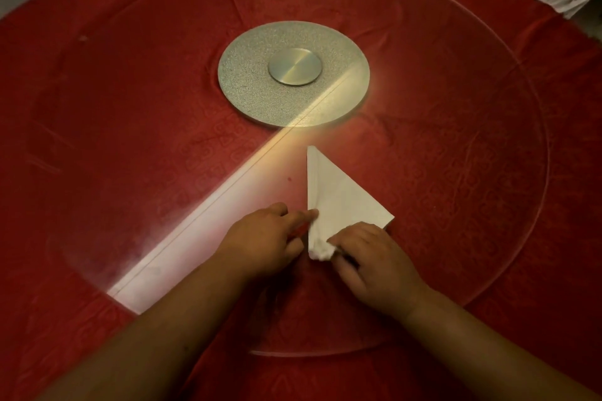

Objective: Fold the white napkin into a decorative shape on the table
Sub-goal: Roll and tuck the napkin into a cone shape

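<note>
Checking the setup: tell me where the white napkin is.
The white napkin lies on the glass turntable, centre-right, nearer than the silver hub, between both hands.

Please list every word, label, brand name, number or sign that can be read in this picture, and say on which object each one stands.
There is no readable text.
The white napkin is plain, with no label or print.
The red tablecloth has a woven pattern that may hold characters, but it is too faint and blurred to read.
The metal hub and the glass turntable show no brand or number.
</note>
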`<state>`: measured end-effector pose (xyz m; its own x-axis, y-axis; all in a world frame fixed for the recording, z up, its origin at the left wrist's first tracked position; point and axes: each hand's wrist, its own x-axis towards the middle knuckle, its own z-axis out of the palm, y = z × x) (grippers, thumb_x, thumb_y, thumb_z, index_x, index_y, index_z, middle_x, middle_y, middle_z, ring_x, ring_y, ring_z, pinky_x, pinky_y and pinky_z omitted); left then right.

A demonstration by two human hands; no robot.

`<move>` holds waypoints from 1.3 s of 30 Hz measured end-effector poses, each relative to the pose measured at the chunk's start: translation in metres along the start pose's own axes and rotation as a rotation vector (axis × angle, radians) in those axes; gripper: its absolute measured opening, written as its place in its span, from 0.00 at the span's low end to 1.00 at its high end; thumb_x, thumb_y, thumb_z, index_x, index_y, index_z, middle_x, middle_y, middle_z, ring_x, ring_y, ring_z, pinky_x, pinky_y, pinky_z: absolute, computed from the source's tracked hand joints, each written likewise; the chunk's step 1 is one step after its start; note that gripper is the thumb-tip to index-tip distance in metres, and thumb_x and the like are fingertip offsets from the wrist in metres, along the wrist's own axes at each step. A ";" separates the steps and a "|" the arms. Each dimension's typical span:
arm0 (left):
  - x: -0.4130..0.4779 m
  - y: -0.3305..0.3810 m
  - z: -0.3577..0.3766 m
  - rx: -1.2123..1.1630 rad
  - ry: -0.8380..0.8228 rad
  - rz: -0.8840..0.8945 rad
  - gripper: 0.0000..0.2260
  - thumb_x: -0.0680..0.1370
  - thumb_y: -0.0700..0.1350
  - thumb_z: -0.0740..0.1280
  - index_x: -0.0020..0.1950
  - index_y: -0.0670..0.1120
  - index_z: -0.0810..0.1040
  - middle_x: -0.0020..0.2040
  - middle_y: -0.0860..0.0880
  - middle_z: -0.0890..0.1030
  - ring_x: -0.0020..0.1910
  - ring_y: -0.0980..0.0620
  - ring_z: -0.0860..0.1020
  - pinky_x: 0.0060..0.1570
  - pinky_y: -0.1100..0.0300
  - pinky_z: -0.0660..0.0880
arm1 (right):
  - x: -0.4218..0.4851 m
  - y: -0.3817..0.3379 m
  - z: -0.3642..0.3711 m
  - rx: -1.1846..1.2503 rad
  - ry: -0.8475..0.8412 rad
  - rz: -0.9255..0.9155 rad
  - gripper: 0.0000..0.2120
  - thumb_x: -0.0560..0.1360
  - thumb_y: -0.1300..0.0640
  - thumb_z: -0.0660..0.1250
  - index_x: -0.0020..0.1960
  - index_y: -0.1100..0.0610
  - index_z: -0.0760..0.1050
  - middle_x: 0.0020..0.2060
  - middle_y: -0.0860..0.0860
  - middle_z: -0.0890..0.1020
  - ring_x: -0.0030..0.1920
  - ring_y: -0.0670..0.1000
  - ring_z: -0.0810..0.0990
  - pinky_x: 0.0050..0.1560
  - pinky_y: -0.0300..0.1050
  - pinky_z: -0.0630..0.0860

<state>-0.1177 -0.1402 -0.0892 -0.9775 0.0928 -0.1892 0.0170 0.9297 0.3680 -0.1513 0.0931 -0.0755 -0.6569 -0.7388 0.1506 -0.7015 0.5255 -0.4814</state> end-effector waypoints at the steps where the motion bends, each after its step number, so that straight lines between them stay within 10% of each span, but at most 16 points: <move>1: 0.001 0.000 -0.001 -0.018 -0.001 -0.011 0.27 0.76 0.60 0.57 0.76 0.68 0.65 0.46 0.60 0.70 0.46 0.54 0.77 0.34 0.58 0.68 | 0.010 -0.001 -0.005 0.073 0.021 0.095 0.05 0.80 0.49 0.62 0.47 0.48 0.74 0.41 0.44 0.79 0.43 0.46 0.76 0.44 0.47 0.73; 7: 0.015 -0.001 -0.013 -0.267 -0.080 -0.150 0.24 0.71 0.72 0.57 0.66 0.73 0.75 0.54 0.62 0.83 0.52 0.58 0.80 0.50 0.56 0.77 | 0.098 0.021 -0.027 0.246 0.025 0.489 0.13 0.82 0.49 0.62 0.47 0.58 0.76 0.42 0.55 0.82 0.44 0.57 0.80 0.44 0.54 0.76; 14: 0.025 -0.001 -0.018 -0.406 -0.113 -0.263 0.14 0.77 0.71 0.62 0.59 0.73 0.78 0.56 0.64 0.84 0.54 0.59 0.81 0.52 0.58 0.76 | 0.153 0.040 -0.014 -0.225 -0.181 0.416 0.20 0.84 0.44 0.54 0.61 0.58 0.75 0.56 0.60 0.81 0.56 0.63 0.79 0.50 0.53 0.73; 22: 0.024 -0.001 -0.013 -0.433 -0.066 -0.307 0.25 0.70 0.74 0.60 0.64 0.68 0.74 0.52 0.58 0.84 0.50 0.54 0.82 0.46 0.55 0.76 | 0.148 0.041 0.010 -0.523 0.035 0.465 0.21 0.82 0.41 0.58 0.57 0.59 0.73 0.53 0.59 0.81 0.54 0.62 0.79 0.51 0.53 0.73; 26: 0.017 -0.004 -0.014 -0.594 0.260 -0.470 0.22 0.73 0.71 0.62 0.62 0.62 0.69 0.48 0.54 0.83 0.45 0.50 0.83 0.40 0.53 0.75 | 0.144 0.021 0.017 -0.383 0.016 0.305 0.19 0.81 0.43 0.57 0.52 0.59 0.76 0.48 0.60 0.82 0.51 0.63 0.79 0.49 0.55 0.73; 30: -0.001 -0.019 -0.013 -0.194 0.633 -0.347 0.22 0.83 0.62 0.59 0.72 0.52 0.70 0.66 0.46 0.78 0.65 0.45 0.75 0.61 0.45 0.74 | 0.130 -0.018 0.040 -0.351 0.041 0.013 0.15 0.79 0.48 0.58 0.50 0.58 0.78 0.47 0.57 0.81 0.51 0.62 0.78 0.54 0.58 0.70; 33: -0.003 -0.022 -0.004 -0.162 0.435 -0.263 0.25 0.86 0.59 0.51 0.82 0.52 0.63 0.82 0.47 0.65 0.81 0.47 0.61 0.79 0.42 0.57 | 0.121 -0.034 0.053 -0.270 0.104 0.149 0.20 0.81 0.50 0.58 0.67 0.58 0.74 0.65 0.57 0.78 0.71 0.61 0.70 0.75 0.62 0.59; 39: 0.000 -0.030 0.014 0.067 0.266 -0.273 0.26 0.87 0.57 0.46 0.84 0.51 0.59 0.85 0.46 0.57 0.84 0.45 0.51 0.80 0.41 0.47 | 0.102 -0.004 0.047 -0.403 -0.071 0.335 0.31 0.84 0.43 0.45 0.81 0.57 0.53 0.80 0.57 0.59 0.81 0.62 0.50 0.77 0.66 0.47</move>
<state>-0.1156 -0.1628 -0.1132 -0.9680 -0.2494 -0.0257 -0.2468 0.9294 0.2746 -0.2029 -0.0039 -0.0986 -0.8527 -0.5219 -0.0207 -0.5161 0.8480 -0.1208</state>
